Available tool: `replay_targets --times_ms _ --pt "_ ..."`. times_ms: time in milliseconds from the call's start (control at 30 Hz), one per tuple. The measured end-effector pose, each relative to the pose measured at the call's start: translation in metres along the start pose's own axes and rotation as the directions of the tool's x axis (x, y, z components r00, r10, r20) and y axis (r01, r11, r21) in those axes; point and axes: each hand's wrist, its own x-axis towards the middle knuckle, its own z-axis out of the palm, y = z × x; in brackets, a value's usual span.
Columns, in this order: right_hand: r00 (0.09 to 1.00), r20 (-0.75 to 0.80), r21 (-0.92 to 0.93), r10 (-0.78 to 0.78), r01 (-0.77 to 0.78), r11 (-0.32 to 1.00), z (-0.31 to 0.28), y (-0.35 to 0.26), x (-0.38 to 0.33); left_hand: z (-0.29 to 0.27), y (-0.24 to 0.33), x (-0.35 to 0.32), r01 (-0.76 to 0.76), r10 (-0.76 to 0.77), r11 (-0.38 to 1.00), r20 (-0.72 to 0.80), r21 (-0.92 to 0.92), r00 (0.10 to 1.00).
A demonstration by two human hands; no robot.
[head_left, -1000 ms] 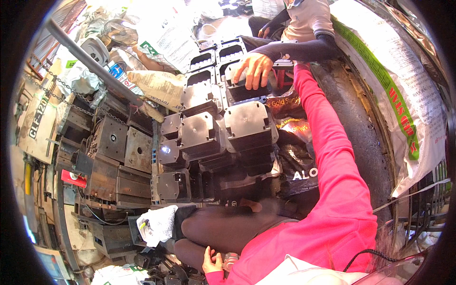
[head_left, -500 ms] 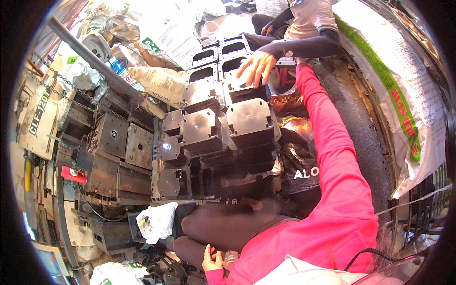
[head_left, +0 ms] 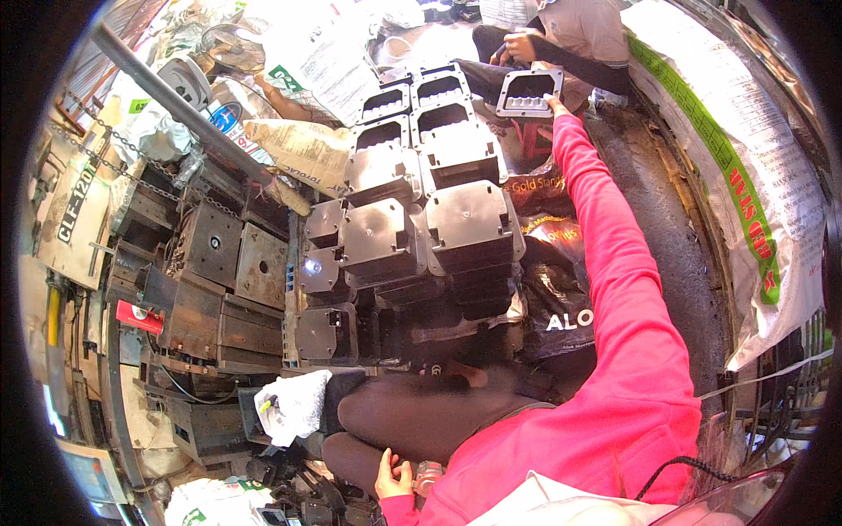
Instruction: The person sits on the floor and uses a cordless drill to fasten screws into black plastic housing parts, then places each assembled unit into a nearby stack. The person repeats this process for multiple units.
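My right hand [head_left: 554, 103], on a pink-sleeved arm stretched far forward, grips the lower right corner of a grey plastic housing [head_left: 529, 92] held up at the top of the view. A seated person in a grey shirt [head_left: 583, 31] is right behind that housing, one hand [head_left: 519, 46] just above it. Below lies a stack of matching grey housings [head_left: 421, 219], some with the open side up. My left hand [head_left: 393, 475] rests low by my knee, fingers curled around a small metal object [head_left: 427, 478].
Dark metal mould blocks [head_left: 228, 263] and machine parts fill the left. A white rag [head_left: 294, 405] lies by my knee. Printed sacks [head_left: 745, 175] line the right, black bags [head_left: 553, 298] sit beside the stack, and a long steel bar [head_left: 175, 101] crosses the upper left.
My right hand has lifted a grey housing off the stack and carried it forward and up to the seated person. My left hand has stayed by my knee.
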Motion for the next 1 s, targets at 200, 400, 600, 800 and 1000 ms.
replay_targets --times_ms 200,400,600,800,1000 --pt "0.999 0.007 -0.032 0.04 -0.039 0.999 -0.007 0.005 0.013 0.001 0.0 0.0 -0.004 0.004 1.0 0.002 -0.014 1.0" --pt "1.0 0.003 -0.061 0.022 -0.022 0.998 -0.019 0.01 0.028 -0.001 -0.002 0.0 -0.008 0.008 1.0 0.018 0.028 1.0" --pt "0.998 -0.063 -0.102 0.006 -0.013 0.995 -0.018 0.01 0.028 0.0 0.001 -0.001 -0.009 0.009 1.0 0.008 0.011 1.0" --pt "0.996 -0.09 -0.167 -0.029 0.013 0.986 -0.017 0.003 0.003 -0.001 0.005 -0.003 -0.014 0.014 0.999 0.012 0.039 1.0" --pt "0.991 -0.102 -0.242 -0.089 0.062 0.968 -0.018 -0.003 -0.008 -0.002 0.001 0.002 -0.016 0.014 0.998 0.023 0.064 1.0"
